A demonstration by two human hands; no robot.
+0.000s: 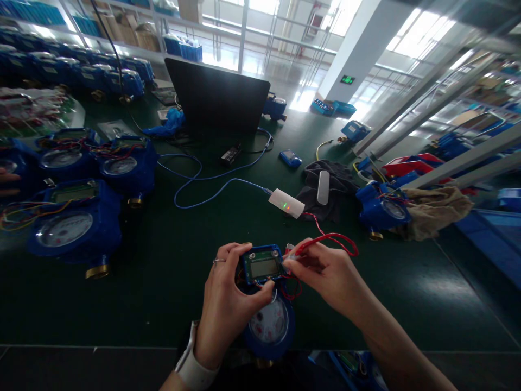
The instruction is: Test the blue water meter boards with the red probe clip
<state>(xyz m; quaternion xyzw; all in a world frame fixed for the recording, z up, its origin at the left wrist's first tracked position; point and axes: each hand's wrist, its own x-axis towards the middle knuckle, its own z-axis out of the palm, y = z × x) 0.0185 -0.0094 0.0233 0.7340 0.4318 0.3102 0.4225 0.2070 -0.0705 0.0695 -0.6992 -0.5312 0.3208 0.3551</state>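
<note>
My left hand [230, 293], with a ring and a white watch, grips the blue-framed display module [264, 266] at its left and lower edges. That module sits at the top of a blue water meter [271, 326] near the table's front edge. At the module's right side my right hand [325, 269] pinches a connector [290, 259] on red wires; whether it touches the board cannot be made out. A twisted red cable [315, 220] runs from there to a white adapter [286, 203] with green and red lights. A blue USB cable [228, 182] leaves the adapter's other end.
Several blue meters [81, 217] with loose wires stand at the left, where another person's fingers [8, 182] show. Behind are a black laptop [220, 98] and a power adapter [230, 155]. A dark cloth [334, 179] and another meter [382, 209] lie at the right.
</note>
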